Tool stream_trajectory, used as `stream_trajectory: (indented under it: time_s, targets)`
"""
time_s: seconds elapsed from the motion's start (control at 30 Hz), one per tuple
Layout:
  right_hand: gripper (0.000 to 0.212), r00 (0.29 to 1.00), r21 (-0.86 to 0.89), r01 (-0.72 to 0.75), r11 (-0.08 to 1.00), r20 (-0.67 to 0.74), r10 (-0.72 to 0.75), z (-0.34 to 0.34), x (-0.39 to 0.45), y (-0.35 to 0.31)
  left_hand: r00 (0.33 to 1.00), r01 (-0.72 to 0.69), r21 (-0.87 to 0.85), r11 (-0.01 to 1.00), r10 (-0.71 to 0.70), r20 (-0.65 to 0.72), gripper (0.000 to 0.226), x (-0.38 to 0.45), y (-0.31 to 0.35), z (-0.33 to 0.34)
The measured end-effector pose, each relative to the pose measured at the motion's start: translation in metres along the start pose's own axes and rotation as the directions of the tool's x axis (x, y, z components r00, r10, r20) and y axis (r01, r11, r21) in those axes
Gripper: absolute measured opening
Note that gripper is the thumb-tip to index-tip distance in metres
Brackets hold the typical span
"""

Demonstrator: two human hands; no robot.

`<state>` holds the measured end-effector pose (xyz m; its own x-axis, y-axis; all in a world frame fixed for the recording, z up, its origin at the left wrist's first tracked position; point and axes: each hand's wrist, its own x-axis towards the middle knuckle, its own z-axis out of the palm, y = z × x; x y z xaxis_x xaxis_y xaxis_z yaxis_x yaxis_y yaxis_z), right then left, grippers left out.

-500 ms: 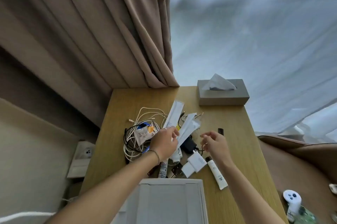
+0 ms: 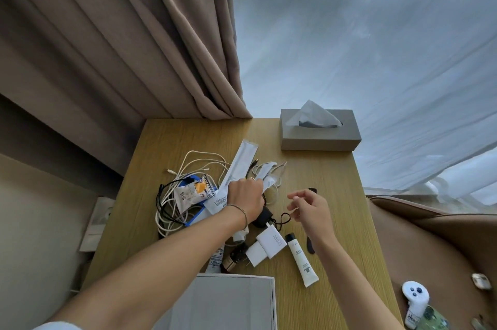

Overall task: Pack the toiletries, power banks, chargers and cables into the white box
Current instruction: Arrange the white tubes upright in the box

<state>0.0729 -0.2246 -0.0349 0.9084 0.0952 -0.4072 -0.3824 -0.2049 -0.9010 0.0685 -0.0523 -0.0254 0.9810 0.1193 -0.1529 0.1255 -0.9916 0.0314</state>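
Note:
A heap of items lies mid-table: white cables (image 2: 196,165), a black cable (image 2: 164,200), long white sachets (image 2: 240,163), a snack packet (image 2: 192,191), two white chargers (image 2: 269,245), a black charger (image 2: 265,218), a white tube (image 2: 302,259) and a small dark bottle (image 2: 234,258). My left hand (image 2: 244,195) is closed on a small white sachet (image 2: 265,177) over the heap. My right hand (image 2: 309,208) hovers to the right with fingers apart, holding nothing. The white box (image 2: 271,302) sits at the near edge, partly behind my left arm.
A grey tissue box (image 2: 320,136) stands at the table's far right corner. Brown curtains (image 2: 121,47) and a sheer curtain (image 2: 363,47) hang behind. A brown chair (image 2: 435,243) on the right holds a white ghost-shaped toy (image 2: 415,300) and small objects.
My left hand has closed more tightly on the sachets and shifted slightly. My right hand has lifted a little, fingers still spread.

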Motion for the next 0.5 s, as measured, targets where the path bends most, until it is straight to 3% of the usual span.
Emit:
stream_trajectory:
  time_s: [0.17,0.3,0.4,0.5]
  targets:
    - [0.02,1.0,-0.045,0.01,0.999,0.024,-0.009,0.005,0.007,-0.004,0.993,0.031,-0.249,0.968,-0.059,-0.106,0.007,-0.012,-0.015,-0.01]
    - [0.02,0.997,-0.089,0.041,0.995,0.064,-0.036,0.016,0.016,-0.016,0.97,0.111,-0.469,0.876,-0.198,-0.139,0.017,-0.025,-0.031,-0.019]
    - [0.02,0.994,-0.124,0.054,0.991,0.101,-0.042,0.032,0.027,-0.026,0.931,0.169,-0.708,0.686,-0.347,-0.114,0.009,-0.035,-0.042,-0.028]
    - [0.015,0.991,-0.236,0.042,0.971,0.13,-0.011,0.055,0.042,-0.03,0.88,0.194,-0.884,0.425,-0.474,-0.035,0.007,-0.045,-0.051,-0.042]
